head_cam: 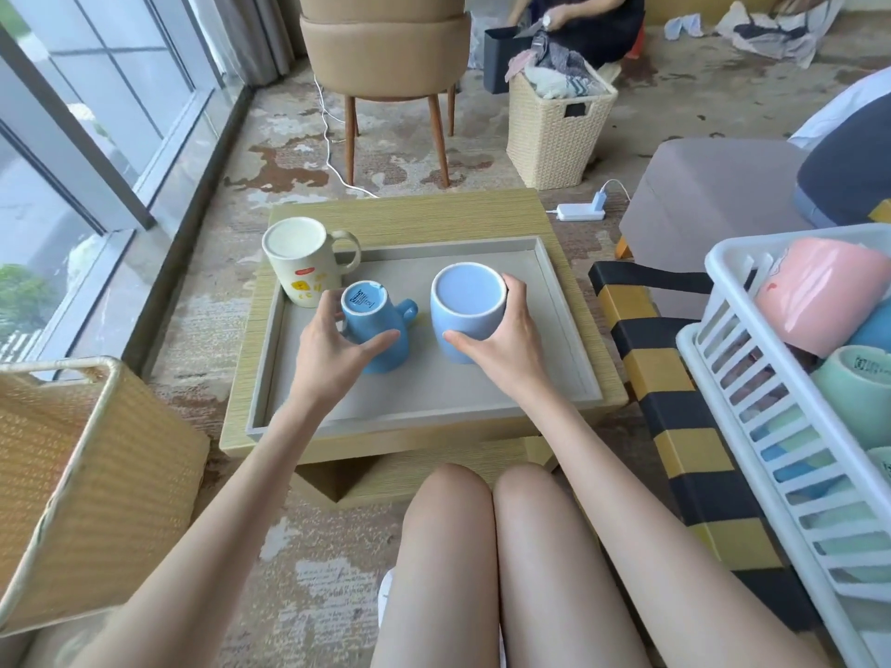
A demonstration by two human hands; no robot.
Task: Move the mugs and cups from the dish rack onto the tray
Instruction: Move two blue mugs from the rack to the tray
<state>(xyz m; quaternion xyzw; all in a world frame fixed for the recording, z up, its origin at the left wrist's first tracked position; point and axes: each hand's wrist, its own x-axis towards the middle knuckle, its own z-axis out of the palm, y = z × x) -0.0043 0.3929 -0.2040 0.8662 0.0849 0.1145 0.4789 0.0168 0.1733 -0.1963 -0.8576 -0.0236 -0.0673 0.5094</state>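
Observation:
A grey tray [540,378] lies on a low wooden table. On it, upside down, stand a cream mug [301,267] at the far left corner, a blue handled mug [381,325] and a light blue cup [465,311]. My left hand [332,349] wraps around the blue mug from the left. My right hand [501,339] grips the light blue cup from the right. At the right edge, a white dish rack [752,378] holds a pink mug [819,291], a mint cup [853,392] and other cups, partly hidden.
A woven basket [87,474] sits at the lower left. A striped yellow and black bench [675,378] stands under the rack, between it and the table. A chair [385,65], a wicker hamper [554,127] and a person lie beyond the table. My knees are below the table's near edge.

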